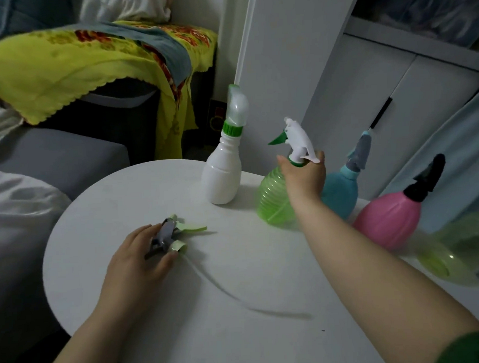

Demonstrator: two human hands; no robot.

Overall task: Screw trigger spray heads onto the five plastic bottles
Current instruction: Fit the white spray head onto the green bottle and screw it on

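Fingers of the left hand pinch a loose grey-green spray head lying on the round white table, with its dip tube trailing right. Fingers of the right hand curl round the neck of the green bottle, just under its white spray head. We see the white bottle, blue bottle and pink bottle standing alongside with heads on. A yellow-green bottle lies blurred at the right edge.
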